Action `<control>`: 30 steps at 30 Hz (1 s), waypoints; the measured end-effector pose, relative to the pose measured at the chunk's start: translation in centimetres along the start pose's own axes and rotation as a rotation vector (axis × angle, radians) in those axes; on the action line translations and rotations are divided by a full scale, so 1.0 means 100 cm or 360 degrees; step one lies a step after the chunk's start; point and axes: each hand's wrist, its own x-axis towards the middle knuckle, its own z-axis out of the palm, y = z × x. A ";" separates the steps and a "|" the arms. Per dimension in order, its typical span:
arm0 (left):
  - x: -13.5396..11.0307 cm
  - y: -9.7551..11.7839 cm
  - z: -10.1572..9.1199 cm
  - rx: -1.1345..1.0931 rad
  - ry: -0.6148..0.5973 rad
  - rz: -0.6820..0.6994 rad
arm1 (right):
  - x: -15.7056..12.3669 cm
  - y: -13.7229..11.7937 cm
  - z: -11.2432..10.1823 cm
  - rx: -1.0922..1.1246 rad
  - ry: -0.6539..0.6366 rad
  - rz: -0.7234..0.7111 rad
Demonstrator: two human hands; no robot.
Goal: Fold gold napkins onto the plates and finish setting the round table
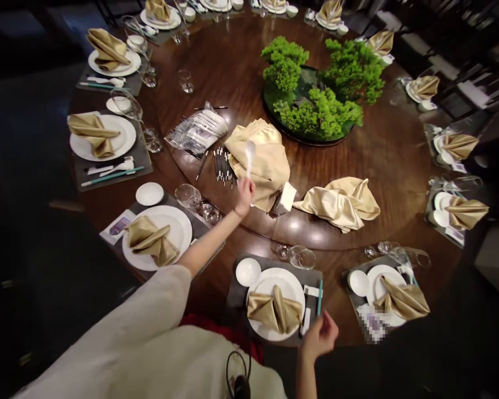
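Note:
My left hand point(244, 195) reaches out over the middle of the table, its fingers closed round the handle of a white spoon point(250, 152). The spoon stands bowl up in front of a loose pile of gold napkins point(270, 158) and is slightly blurred. Lower right, my right hand point(322, 335) hangs by the table edge with curled fingers; what they hold, if anything, is hidden. It is close to teal chopsticks point(320, 298) beside a white plate point(260, 328) with a folded gold napkin point(274, 312).
Several black-and-white sticks point(223, 166) lie beside a clear plastic bag point(197, 130). A small white-topped box point(285, 198) and a crumpled gold cloth point(341, 204) lie nearby. Behind stands a green miniature-tree centrepiece point(316, 88). Place settings with stemmed glasses point(303, 257) ring the round table point(224, 66).

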 end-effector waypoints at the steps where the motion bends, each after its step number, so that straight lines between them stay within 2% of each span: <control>1: -0.058 -0.002 0.004 -0.0095 -0.0243 -0.0040 | -0.001 -0.020 0.003 0.0103 -0.0172 -0.0066; 2: -0.117 -0.004 0.006 -0.0155 -0.0511 -0.0119 | -0.003 -0.039 0.005 0.0223 -0.0396 -0.0061; 4: -0.226 -0.007 0.001 -0.0217 -0.1029 -0.0474 | -0.012 -0.068 0.002 0.0458 -0.0813 0.0022; 6: -0.311 -0.011 -0.006 -0.0264 -0.1365 -0.0840 | -0.023 -0.079 -0.011 0.0618 -0.1040 0.0111; 8: -0.368 -0.017 -0.012 -0.0259 -0.1524 -0.1096 | -0.033 -0.074 -0.032 0.0683 -0.1078 0.0182; 10: -0.402 -0.025 -0.015 -0.0194 -0.1600 -0.1220 | -0.037 -0.055 -0.056 0.0689 -0.1081 0.0258; 13: -0.434 -0.044 -0.016 -0.0011 -0.1646 -0.1292 | -0.027 -0.016 -0.085 0.0644 -0.1171 0.0335; 16: -0.461 -0.062 -0.023 0.0274 -0.1468 -0.1315 | 0.006 0.022 -0.091 0.0394 -0.1121 0.0341; 18: -0.476 -0.069 -0.034 0.0370 -0.1318 -0.1294 | 0.035 0.043 -0.079 0.0002 -0.1034 0.0339; 21: -0.487 -0.070 -0.054 0.0349 -0.1196 -0.1193 | 0.069 0.063 -0.050 -0.0494 -0.0993 0.0268; 26: -0.483 -0.059 -0.084 0.0302 -0.0968 -0.0960 | 0.089 0.074 -0.008 -0.0560 -0.0963 0.0238; 30: -0.478 -0.051 -0.101 0.0252 -0.0656 -0.0849 | 0.092 0.076 0.003 -0.0614 -0.1003 0.0285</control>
